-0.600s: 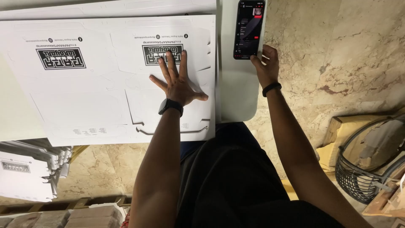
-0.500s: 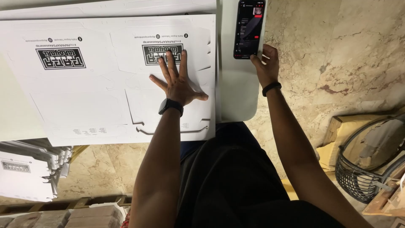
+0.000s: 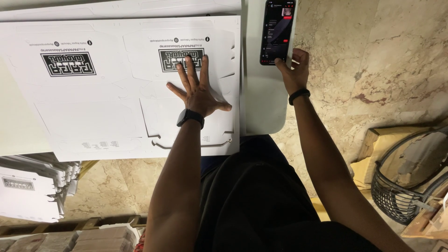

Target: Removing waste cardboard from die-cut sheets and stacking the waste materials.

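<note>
My left hand lies flat with spread fingers on a large white die-cut cardboard sheet printed with black logos, which covers the white table. A black watch sits on that wrist. My right hand rests at the lower edge of a black smartphone lying on the table's right side, its index finger touching the lit screen. A dark band circles the right wrist.
A stack of folded white cartons sits at lower left, with brown cardboard bundles below it. A black wire basket and cardboard scraps lie on the marble floor at right.
</note>
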